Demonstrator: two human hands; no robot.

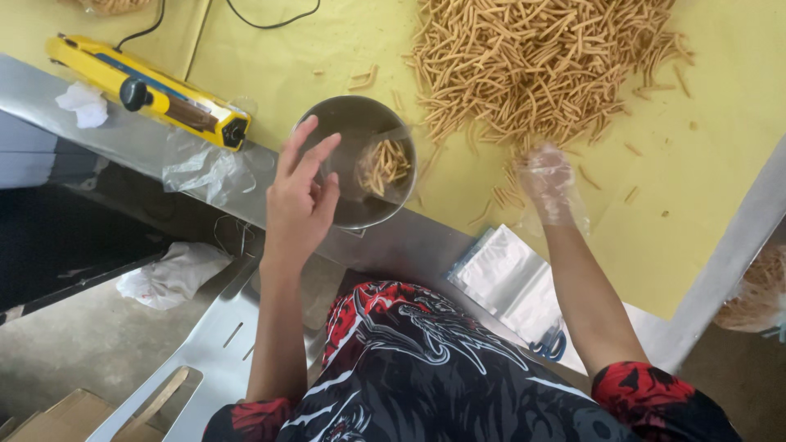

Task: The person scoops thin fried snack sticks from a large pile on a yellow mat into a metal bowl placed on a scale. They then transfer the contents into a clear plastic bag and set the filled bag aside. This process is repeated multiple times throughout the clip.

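Observation:
My left hand (301,200) is at the near rim of a round metal bowl (344,119). Its thumb and fingers pinch the mouth of a clear plastic bag (381,164) that sits in the bowl with some fried snack sticks inside. My right hand (547,182), blurred and covered by a thin clear plastic glove, rests palm down at the near edge of a large heap of golden snack sticks (540,57) on the yellow table cover (704,164). I cannot make out whether it grips any sticks.
A yellow heat sealer (147,92) with a black knob and cable lies at the far left on the metal table edge (409,241). Empty clear bags (512,282) are stacked near my right forearm. Crumpled plastic (205,168) and white cloths (168,274) lie to the left.

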